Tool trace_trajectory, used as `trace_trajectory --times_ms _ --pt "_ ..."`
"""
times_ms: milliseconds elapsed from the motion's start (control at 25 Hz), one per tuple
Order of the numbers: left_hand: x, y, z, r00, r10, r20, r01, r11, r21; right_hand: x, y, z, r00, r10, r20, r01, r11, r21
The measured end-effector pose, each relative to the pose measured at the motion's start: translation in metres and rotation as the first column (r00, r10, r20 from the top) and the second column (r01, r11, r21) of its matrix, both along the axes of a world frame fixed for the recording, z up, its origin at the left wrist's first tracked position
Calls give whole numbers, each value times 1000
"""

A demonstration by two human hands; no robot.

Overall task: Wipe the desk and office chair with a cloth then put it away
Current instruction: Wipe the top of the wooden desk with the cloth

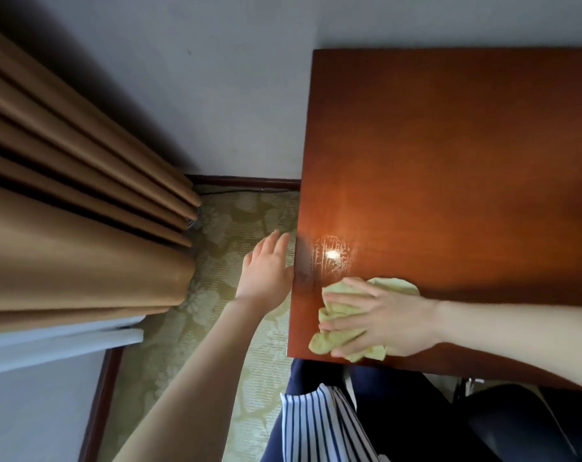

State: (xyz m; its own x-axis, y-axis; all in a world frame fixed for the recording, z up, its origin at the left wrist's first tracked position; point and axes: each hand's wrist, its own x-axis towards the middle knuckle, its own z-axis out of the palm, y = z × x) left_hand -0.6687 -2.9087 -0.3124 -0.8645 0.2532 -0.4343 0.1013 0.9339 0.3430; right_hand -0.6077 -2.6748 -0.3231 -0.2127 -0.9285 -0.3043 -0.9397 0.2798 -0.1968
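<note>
The crumpled pale yellow cloth [359,315] lies on the near left corner of the glossy reddish-brown wooden desk [466,155]. The right hand [379,320] presses it flat with spread fingers. The left hand [268,270], fingers straight, rests against the left desk edge. Desk wiping is step 1; next the cloth must sweep toward the far, dry part.

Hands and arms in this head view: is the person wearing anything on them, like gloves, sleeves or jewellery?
Nothing shows on them. The left hand and right hand are bare, with no gloves, and no rings show on the fingers. Both forearms are uncovered as far as the view reaches, with no sleeve, watch or bracelet in sight. Lower down, a white garment with dark stripes shows over dark clothing.
</note>
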Motion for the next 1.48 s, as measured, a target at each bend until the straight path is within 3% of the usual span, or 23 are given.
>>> trace_trajectory --times_ms 200,440,640,800,960,1040,1080,1200,1360,1440,1480 --pt "-38 15 2 1000 -18 11 19 1000 -14 -40 -1 7 997 53 -57 -52 999 7" --pt "-82 29 2 1000 11 9 -10 1000 -25 -140 15 8 972 -235 18 235 972 18" --pt "-116 42 -6 998 59 -19 -58 998 36 -223 48 8 884 -467 2 466 884 34" --pt "-139 65 -12 997 37 68 -48 986 157 -278 95 7 725 -689 -20 689 724 42" --pt "-162 96 -16 981 88 171 -117 980 163 -301 119 5 368 -930 -14 930 368 -15" --pt "-169 107 -17 965 113 238 -148 979 138 -293 113 -1 304 -953 3 951 303 -55" --pt "-171 109 -18 958 112 265 -148 982 119 -285 108 -3 340 -940 0 938 339 -71" --pt "-176 108 -18 945 80 316 -108 991 72 -248 102 -5 568 -822 40 822 564 -77" --pt "-177 107 -14 936 51 347 -79 995 67 -193 120 3 827 -556 84 558 830 -4" --pt "-177 107 -14 937 49 346 -82 993 80 -171 124 -4 883 -453 124 453 891 31" --pt "-176 107 -15 937 52 345 -86 993 84 -166 124 -6 831 -513 216 511 857 70"
